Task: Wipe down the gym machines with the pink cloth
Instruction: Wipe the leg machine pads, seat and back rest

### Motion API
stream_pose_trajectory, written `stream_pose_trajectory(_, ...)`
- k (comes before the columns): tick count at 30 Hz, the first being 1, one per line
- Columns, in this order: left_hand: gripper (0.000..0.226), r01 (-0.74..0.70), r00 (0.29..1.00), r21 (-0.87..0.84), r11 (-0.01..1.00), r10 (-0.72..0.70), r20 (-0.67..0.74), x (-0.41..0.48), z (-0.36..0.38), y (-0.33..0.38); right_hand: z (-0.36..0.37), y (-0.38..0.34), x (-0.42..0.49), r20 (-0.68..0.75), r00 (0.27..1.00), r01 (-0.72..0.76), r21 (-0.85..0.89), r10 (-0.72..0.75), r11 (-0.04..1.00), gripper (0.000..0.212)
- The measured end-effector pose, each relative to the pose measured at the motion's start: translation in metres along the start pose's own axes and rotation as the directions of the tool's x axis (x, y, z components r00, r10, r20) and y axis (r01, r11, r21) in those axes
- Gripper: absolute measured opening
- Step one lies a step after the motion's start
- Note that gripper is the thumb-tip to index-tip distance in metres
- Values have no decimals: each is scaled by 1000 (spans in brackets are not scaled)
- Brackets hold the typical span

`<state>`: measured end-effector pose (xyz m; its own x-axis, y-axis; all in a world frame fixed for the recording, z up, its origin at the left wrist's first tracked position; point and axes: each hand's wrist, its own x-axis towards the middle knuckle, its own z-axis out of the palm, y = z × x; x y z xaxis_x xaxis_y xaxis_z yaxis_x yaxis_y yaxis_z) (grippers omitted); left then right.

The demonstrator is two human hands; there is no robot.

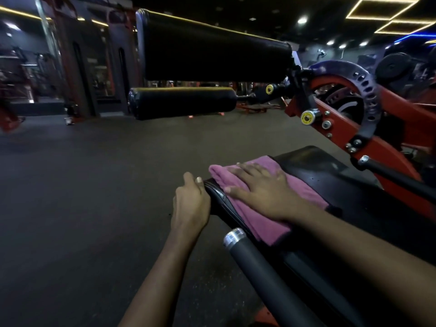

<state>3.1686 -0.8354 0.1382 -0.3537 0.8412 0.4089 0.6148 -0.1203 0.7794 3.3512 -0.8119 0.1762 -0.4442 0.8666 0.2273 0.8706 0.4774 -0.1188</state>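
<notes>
Head view: pink cloth (304,190) beneath flat right hand (262,187) on seat (330,171)

this is a gym. two black padded rollers (212,46) stick out from a red frame (342,131) with a drilled arc plate (369,90) and a yellow knob (306,118), above a black seat pad (330,175). round black weight plates (394,64) sit near the right edge. a dark speckled rubber floor (94,197) runs back to more red equipment (10,116), blurred, at the far left, under yellow light strips (382,10) on a black ceiling.
</notes>
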Motion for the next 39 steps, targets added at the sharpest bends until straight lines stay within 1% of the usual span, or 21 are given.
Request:
stream_pose_trajectory(2,25,18,1000,20,1000,-18,5,-1,-1,2,2,3,-6,39,999,-27,-18,28,999,74)
stream_pose_trajectory(6,25,55,998,35,998,-55,12,-1,1,4,-3,-4,34,70,997,-31,-43,34,999,65)
stream_pose_trajectory(8,26,71,997,39,997,-72,5,-1,3,4,-8,-10,67,144,989,-20,-52,28,998,65)
stream_pose_trajectory(10,27,73,997,30,997,-73,-2,-1,3,4,-11,-19,91,263,963,-50,-61,65,997,68)
stream_pose_trajectory(11,27,69,998,24,997,-69,-10,-1,3,4,-12,-23,97,292,953,-63,-73,81,995,68)
stream_pose_trajectory(13,27,64,998,16,998,-64,-27,-3,5,3,-13,-25,93,258,965,-34,-78,53,996,67)
stream_pose_trajectory(15,25,57,997,8,998,-57,-44,-4,6,2,-10,-19,66,138,990,28,-44,-22,999,66)
stream_pose_trajectory(17,23,27,997,7,1000,-27,-67,-4,9,-1,-6,-10,33,37,998,57,8,-57,998,63)
stream_pose_trajectory(19,23,-1,997,21,1000,2,-78,-3,10,-4,-3,-5,13,31,998,57,15,-57,998,64)
stream_pose_trajectory(22,23,-3,998,28,1000,4,-60,-1,10,-5,-3,-6,25,39,997,62,-9,-62,998,61)
stream_pose_trajectory(24,23,3,999,43,999,-1,-51,-1,9,-6,-7,-13,52,104,993,62,-33,-59,998,60)
stream_pose_trajectory(27,25,-1,999,50,999,3,-51,-1,6,-6,-12,-25,96,283,959,1,-37,10,999,66)
stream_pose_trajectory(29,28,6,998,43,999,-3,-65,-5,3,-6,-14,-29,105,323,946,-2,-64,23,998,63)
stream_pose_trajectory(30,29,13,997,40,999,-9,-82,-7,2,-6,-13,-27,101,302,953,27,-67,-6,997,60)
stream_pose_trajectory(32,31,24,990,20,1000,-21,-138,-9,-1,-4,-8,-17,79,192,978,94,-38,-86,995,58)
stream_pose_trajectory(34,31,23,980,38,999,-15,-198,-8,-3,1,-4,-6,51,62,990,122,17,-123,992,62)
stream_pose_trajectory(35,29,22,976,58,998,-9,-219,-6,-3,4,-1,-1,40,23,992,127,33,-128,991,63)
stream_pose_trajectory(37,23,28,971,87,996,-6,-238,0,-2,8,1,4,29,7,992,125,35,-126,992,63)
stream_pose_trajectory(39,19,41,976,111,993,-16,-215,9,-1,13,-3,4,38,46,993,108,20,-109,994,61)
